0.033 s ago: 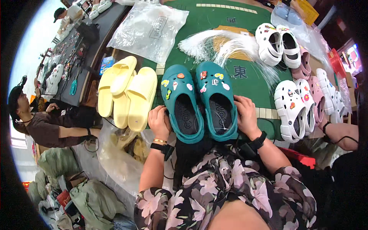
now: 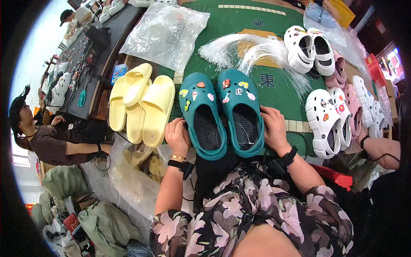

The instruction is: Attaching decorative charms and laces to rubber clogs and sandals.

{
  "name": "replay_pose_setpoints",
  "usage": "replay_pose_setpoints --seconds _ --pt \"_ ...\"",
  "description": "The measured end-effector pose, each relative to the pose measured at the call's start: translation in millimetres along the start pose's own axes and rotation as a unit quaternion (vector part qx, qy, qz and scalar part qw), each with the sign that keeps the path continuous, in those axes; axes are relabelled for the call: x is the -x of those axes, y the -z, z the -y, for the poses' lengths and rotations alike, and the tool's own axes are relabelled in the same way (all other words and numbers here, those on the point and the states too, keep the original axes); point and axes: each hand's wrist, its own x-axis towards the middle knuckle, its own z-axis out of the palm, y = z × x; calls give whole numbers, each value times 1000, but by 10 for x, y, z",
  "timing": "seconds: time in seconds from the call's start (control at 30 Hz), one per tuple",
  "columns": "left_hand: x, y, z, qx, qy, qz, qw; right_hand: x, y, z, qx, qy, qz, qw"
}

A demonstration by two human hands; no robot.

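Two teal clogs with small coloured charms lie side by side before me, toes pointing away: a left teal clog (image 2: 198,92) and a right teal clog (image 2: 239,88). A thin clear loop shows inside the right one. My left hand (image 2: 177,136) is curled against the outer side of the left clog. At the right clog's outer side is my right hand (image 2: 274,128), its fingers bent against it; the fingertips are partly hidden. Several yellow slides (image 2: 157,109) are at the left. White clogs with charms (image 2: 321,113) stand at the right.
A bundle of clear plastic strands (image 2: 261,53) lies on the green table cover (image 2: 205,23), beside a clear plastic bag (image 2: 167,36). More white clogs (image 2: 298,49) and pink clogs (image 2: 352,103) crowd the right. A person (image 2: 51,145) sits at the left; another arm (image 2: 383,150) shows at right.
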Motion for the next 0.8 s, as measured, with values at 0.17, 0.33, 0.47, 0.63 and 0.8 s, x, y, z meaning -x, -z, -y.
replay_pose_setpoints --seconds 0.17,0.33,0.47,0.63,0.8 --pt "-10 19 -54 -6 -6 -2 1000 24 6 -21 -3 10 -11 1000" --pt "80 21 18 -4 0 3 1000 60 -39 -23 -21 10 -8 1000" --pt "40 -6 0 0 -4 4 1000 58 -25 -51 -12 11 -13 1000" --pt "47 -21 75 -6 -13 -10 1000 33 -73 -74 -2 16 -7 1000" --pt "53 -42 43 -17 -26 -25 999 49 -110 -87 2 15 -24 1000"
